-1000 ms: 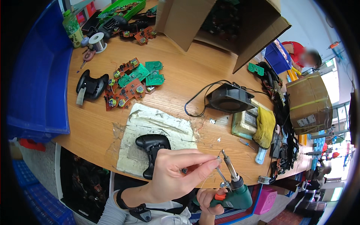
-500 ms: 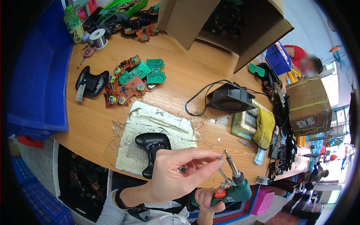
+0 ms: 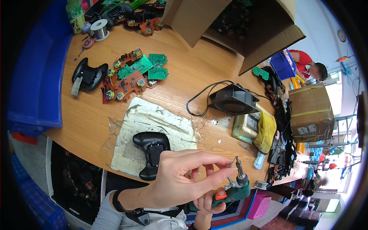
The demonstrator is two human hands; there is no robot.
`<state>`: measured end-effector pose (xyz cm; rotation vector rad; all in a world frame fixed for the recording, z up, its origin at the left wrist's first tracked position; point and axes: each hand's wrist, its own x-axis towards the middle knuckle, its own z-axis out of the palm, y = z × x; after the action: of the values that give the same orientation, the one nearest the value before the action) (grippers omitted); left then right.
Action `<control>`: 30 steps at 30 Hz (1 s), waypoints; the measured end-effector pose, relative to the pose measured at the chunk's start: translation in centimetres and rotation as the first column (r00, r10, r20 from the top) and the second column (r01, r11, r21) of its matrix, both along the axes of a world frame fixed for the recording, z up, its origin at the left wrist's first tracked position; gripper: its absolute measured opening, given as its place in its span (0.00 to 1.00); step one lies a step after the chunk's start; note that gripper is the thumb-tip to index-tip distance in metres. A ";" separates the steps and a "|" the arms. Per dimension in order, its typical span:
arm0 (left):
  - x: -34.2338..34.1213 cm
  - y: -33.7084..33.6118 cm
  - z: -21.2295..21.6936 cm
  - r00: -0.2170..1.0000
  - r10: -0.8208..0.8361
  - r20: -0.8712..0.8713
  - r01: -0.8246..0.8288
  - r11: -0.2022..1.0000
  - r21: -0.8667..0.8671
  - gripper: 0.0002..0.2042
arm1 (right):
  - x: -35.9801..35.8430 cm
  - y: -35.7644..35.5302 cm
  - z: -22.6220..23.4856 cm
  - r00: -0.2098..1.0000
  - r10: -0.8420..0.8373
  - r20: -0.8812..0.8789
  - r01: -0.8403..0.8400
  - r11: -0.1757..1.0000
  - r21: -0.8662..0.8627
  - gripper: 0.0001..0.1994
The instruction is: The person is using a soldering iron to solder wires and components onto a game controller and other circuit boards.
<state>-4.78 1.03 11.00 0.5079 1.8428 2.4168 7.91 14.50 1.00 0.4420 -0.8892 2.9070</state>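
My right hand (image 3: 209, 202) grips the green soldering gun (image 3: 234, 193), which has an orange trigger and a metal tip pointing up. My left hand (image 3: 188, 172) reaches across in front of it. Its thumb and forefinger pinch the thin solder wire (image 3: 234, 158) at the end of the gun's feed tube, close beside the tip. Small part of something shows between the curled fingers of that hand; I cannot make it out. Behind the left hand, a black game controller shell (image 3: 150, 143) lies on a stained white cloth (image 3: 161, 116), partly covered by the hand.
Orange and green circuit boards (image 3: 132, 81) and another controller shell (image 3: 90, 74) lie at the left, near a solder spool (image 3: 99, 30). A black fan (image 3: 234, 100) and yellow glove (image 3: 265, 132) sit at the right. Beyond are a cardboard box (image 3: 188, 21) and a person in red (image 3: 302, 61).
The whole view has shifted slightly, so the bench things sit a little further left and up. Both hands keep their holds; the pinched wire and the tip stay close together.
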 end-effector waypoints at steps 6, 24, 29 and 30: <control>0.0 0.1 -0.1 0.999 0.033 0.002 -0.033 0.999 -0.003 0.06 | 0.0 -0.4 -0.2 0.999 0.002 0.044 0.000 0.999 -0.045 0.24; 0.3 -0.3 -0.9 0.997 -0.062 -0.040 0.061 0.998 -0.033 0.15 | -0.1 -0.9 0.1 0.994 0.084 0.070 -0.070 0.981 -0.181 0.25; 1.4 0.5 -1.4 0.946 -0.325 0.009 0.322 0.934 -0.153 0.12 | 0.1 -1.6 0.8 0.968 -0.008 0.252 0.074 0.965 -0.251 0.19; 1.5 0.5 -1.3 0.929 -0.366 0.044 0.368 0.911 -0.189 0.11 | 1.1 -1.5 0.6 0.968 0.004 0.252 0.063 0.964 -0.257 0.19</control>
<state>-3.31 1.56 9.70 0.7500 1.7648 1.9705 8.97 12.99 1.62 0.0410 -0.5103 3.0368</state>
